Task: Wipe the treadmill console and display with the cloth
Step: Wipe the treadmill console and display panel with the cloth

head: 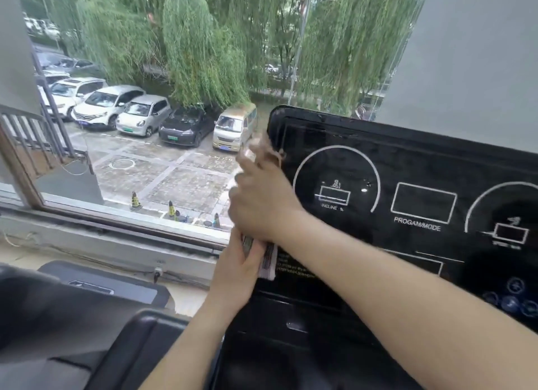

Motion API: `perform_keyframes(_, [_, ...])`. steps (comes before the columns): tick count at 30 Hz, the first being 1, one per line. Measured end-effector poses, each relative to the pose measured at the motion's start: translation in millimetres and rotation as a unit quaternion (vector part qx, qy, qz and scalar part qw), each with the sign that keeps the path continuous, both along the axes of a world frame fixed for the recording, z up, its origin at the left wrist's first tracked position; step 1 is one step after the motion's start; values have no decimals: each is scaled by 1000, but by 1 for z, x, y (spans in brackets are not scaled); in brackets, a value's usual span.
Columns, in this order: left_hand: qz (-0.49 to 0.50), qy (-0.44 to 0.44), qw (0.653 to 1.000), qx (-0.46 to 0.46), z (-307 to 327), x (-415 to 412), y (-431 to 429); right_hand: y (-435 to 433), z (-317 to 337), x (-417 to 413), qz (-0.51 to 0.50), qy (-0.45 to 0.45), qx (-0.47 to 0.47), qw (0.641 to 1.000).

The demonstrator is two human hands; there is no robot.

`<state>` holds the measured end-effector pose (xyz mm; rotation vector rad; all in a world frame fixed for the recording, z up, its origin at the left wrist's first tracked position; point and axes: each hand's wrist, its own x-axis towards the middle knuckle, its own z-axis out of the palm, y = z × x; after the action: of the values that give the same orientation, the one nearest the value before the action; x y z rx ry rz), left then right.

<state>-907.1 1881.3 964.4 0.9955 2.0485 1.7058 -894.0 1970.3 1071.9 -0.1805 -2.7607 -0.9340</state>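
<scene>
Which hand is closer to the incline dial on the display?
Right. The right hand is just left of the incline dial; the left hand is farther, below and left of it, gripping the cloth.

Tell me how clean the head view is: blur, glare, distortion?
Head view: motion blur smears the right hand and the cloth; white markings on the console are legible, with faint reflections on its gloss black; wide-angle distortion slants the window frame; soft daylight, no hard shadows.
</scene>
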Motion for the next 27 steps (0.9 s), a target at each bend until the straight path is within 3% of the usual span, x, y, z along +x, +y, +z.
perform_keyframes(5, [-21, 46, 990, -132, -65, 21, -48, -31, -89, 40, 59, -48, -56, 996])
perform_keyframes(8, [-61, 61, 990, -113, -61, 24, -61, -20, -70, 47, 83, -58, -23, 995])
perform_keyframes(11, [-31, 218, 972, -77, -32, 8, -50, 17, -2, 33, 65, 14, 19, 998])
perform_keyframes(14, [-29, 310, 949, -49, 14, -2, -27, 34, 55, 21, -15, 112, -27, 993])
perform_keyframes(17, [14, 315, 949, -12, 34, -5, -17, 26, 48, 14, -78, 130, -46, 987])
perform_keyframes(20, [127, 327, 936, 31, 24, -6, -26, 12, 17, 33, 14, 49, -54, 997])
perform_keyframes(22, [107, 214, 970, 48, 26, -4, -40, 0, 12, 50, 81, -2, -141, 987])
perform_keyframes(24, [58, 7, 996, 61, 40, -7, -55, -7, 25, 62, 63, -52, -274, 958])
perform_keyframes(27, [51, -188, 972, 130, 75, -18, -76, -12, 28, 68, 75, -71, -261, 960])
